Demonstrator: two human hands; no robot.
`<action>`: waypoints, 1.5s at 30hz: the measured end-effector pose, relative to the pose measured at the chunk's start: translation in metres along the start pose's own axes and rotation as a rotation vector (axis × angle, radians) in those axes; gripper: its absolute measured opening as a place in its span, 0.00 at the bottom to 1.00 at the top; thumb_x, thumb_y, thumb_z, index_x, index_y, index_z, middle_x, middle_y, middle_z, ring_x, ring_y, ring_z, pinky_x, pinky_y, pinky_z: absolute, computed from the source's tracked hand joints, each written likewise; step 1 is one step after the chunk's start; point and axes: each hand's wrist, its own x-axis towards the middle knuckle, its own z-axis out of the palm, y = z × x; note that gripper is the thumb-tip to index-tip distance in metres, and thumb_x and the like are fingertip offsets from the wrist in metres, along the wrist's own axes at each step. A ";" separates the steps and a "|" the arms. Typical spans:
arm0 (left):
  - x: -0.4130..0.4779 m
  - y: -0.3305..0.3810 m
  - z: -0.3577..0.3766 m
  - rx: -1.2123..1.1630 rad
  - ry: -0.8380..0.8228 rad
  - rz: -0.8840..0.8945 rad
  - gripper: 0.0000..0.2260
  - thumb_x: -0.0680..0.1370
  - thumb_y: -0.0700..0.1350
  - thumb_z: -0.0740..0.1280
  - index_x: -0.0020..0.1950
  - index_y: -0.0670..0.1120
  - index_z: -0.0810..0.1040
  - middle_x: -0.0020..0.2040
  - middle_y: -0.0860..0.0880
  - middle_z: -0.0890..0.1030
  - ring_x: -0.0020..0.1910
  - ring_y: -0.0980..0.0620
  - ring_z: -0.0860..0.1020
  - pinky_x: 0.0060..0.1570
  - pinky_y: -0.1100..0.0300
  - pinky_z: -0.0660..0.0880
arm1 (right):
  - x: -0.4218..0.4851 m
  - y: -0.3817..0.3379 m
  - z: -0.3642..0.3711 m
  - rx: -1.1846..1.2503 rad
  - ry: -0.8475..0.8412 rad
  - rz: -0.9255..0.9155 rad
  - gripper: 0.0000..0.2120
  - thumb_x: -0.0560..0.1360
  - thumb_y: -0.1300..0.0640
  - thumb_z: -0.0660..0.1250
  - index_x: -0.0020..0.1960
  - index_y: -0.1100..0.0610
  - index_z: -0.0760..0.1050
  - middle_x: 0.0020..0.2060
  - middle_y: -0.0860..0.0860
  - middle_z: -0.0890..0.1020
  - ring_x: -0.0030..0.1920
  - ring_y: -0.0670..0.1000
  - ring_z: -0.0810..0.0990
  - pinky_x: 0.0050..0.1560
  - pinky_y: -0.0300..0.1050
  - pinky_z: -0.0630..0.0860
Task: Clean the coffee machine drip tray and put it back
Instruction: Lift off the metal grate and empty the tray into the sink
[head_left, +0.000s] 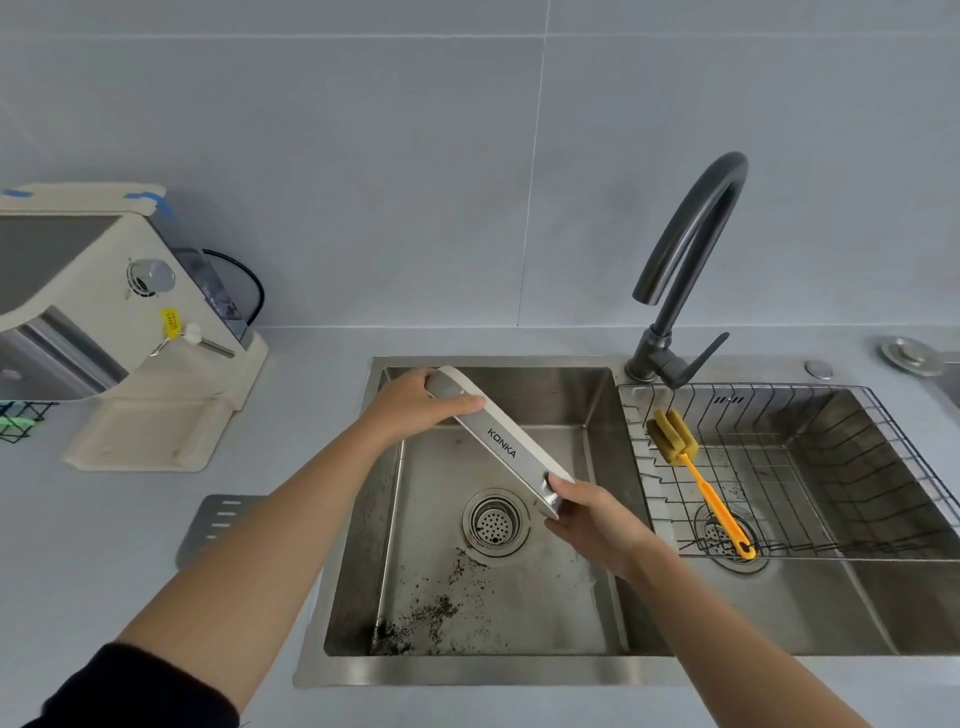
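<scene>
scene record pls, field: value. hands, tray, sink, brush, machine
left hand: grips the far end of the drip tray
right hand: grips the near end
drip tray: tilted on edge over the left sink basin, KONKA label facing up
left sink basin: dark grounds scattered on the floor
brush: yellow, lying in the wire basket, right basin
faucet: no water visible
coffee machine: on counter at left, tray slot empty

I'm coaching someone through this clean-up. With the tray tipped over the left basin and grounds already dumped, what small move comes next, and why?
Probably free the right hand and reach for the brush in the rack. Both hands hold the tray tilted over the sink, grounds lie on its floor, and no water runs from the faucet, so scrubbing looks next.
</scene>
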 end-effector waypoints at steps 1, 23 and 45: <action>0.002 0.002 0.000 -0.008 0.003 -0.010 0.24 0.65 0.63 0.70 0.54 0.52 0.71 0.46 0.59 0.74 0.44 0.61 0.73 0.36 0.67 0.66 | 0.002 0.000 0.001 0.027 0.008 0.025 0.18 0.67 0.53 0.69 0.55 0.56 0.74 0.50 0.51 0.79 0.53 0.49 0.76 0.60 0.42 0.70; 0.018 0.024 -0.002 -0.010 0.161 -0.006 0.38 0.60 0.73 0.63 0.54 0.44 0.73 0.45 0.49 0.76 0.44 0.50 0.76 0.37 0.59 0.70 | 0.012 -0.048 0.020 -0.104 0.499 -0.136 0.19 0.75 0.42 0.59 0.52 0.56 0.76 0.41 0.53 0.73 0.42 0.51 0.68 0.42 0.41 0.65; -0.014 -0.035 0.057 -0.127 -0.210 -0.352 0.22 0.69 0.66 0.63 0.47 0.48 0.77 0.54 0.45 0.78 0.58 0.43 0.75 0.52 0.51 0.75 | 0.011 -0.007 0.018 -0.196 0.541 0.221 0.18 0.76 0.44 0.59 0.52 0.59 0.71 0.40 0.54 0.76 0.48 0.57 0.75 0.62 0.58 0.71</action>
